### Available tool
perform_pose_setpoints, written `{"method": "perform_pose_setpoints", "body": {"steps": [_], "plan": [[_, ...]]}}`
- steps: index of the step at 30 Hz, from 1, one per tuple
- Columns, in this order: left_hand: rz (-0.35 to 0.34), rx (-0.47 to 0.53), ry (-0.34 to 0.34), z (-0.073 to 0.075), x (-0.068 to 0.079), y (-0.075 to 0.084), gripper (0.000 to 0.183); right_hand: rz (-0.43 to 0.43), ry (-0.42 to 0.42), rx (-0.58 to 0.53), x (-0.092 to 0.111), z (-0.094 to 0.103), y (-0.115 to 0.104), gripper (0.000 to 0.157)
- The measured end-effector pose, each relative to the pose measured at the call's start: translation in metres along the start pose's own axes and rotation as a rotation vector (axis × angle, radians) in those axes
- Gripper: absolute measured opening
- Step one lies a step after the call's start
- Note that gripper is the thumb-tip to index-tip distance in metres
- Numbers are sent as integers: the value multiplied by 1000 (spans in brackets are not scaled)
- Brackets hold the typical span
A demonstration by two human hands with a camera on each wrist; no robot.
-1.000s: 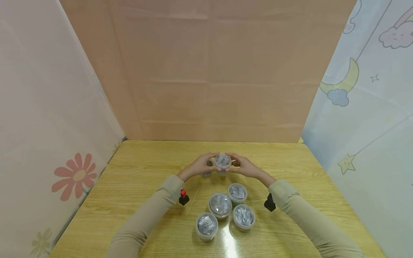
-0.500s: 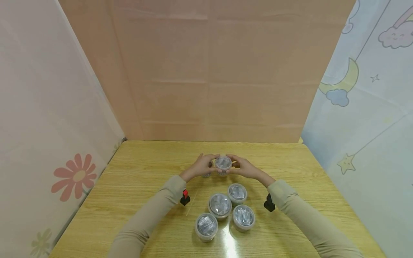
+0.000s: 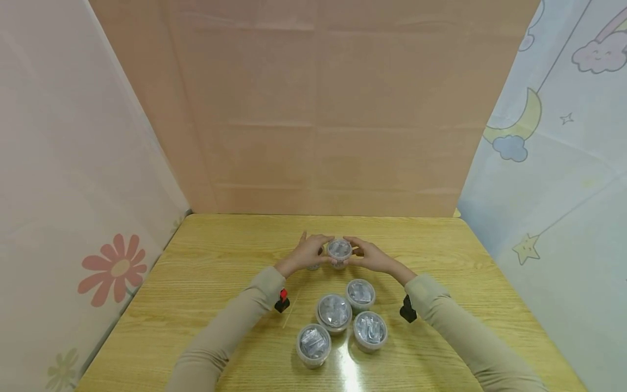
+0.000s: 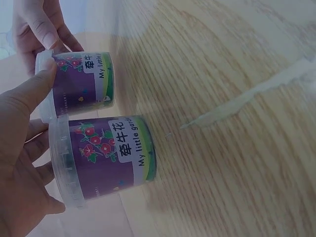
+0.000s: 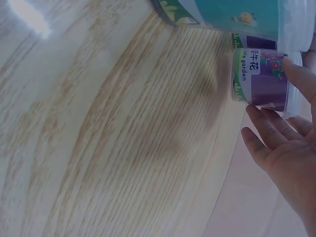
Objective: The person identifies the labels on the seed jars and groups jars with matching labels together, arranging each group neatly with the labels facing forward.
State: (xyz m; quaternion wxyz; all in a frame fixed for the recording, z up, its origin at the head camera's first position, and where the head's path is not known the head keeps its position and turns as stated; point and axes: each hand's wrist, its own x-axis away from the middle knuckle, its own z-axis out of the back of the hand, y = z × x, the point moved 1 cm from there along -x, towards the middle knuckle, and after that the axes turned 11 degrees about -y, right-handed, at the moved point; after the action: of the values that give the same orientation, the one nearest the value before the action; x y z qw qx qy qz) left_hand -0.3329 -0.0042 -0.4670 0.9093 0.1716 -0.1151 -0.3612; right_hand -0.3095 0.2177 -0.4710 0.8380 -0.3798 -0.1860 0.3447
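Observation:
Toward the back of the table, my left hand (image 3: 306,253) and right hand (image 3: 374,257) hold one clear-lidded plastic tub (image 3: 339,248) between them, thumbs and fingertips at its lid. In the left wrist view this held tub (image 4: 81,81) has a purple label with red flowers. A matching purple tub (image 4: 111,158) stands beside it, nearer the left palm; in the head view the left hand mostly hides it. The right wrist view shows the right thumb and fingers on the held tub (image 5: 269,81). Both tubs are upright, at or near the tabletop.
Closer to me stand several more lidded tubs: a larger one (image 3: 334,313), one behind it (image 3: 360,293), one at right (image 3: 370,330) and one in front (image 3: 313,345). A teal-labelled tub (image 5: 237,15) looms in the right wrist view. A pinkish-tan sheet (image 3: 313,109) hangs behind the table.
The held tub has come slightly toward me and lower, both hands with it. A left finger has lifted outward. The nearer tubs have stayed put.

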Motion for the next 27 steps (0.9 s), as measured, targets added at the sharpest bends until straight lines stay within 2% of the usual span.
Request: {"method": "perform_pose_setpoints", "body": {"steps": [8,21,27], "plan": [[34,-62,0,-2,1,1,77,-44,1,25,0,0,0,72],[51,-105,-8,-4,2,2,74,-14,-17,6,-2,-2,4,71],[57,-129,-13,-7,-2,2,75,-33,-27,-14,0,-2,5,71]]}}
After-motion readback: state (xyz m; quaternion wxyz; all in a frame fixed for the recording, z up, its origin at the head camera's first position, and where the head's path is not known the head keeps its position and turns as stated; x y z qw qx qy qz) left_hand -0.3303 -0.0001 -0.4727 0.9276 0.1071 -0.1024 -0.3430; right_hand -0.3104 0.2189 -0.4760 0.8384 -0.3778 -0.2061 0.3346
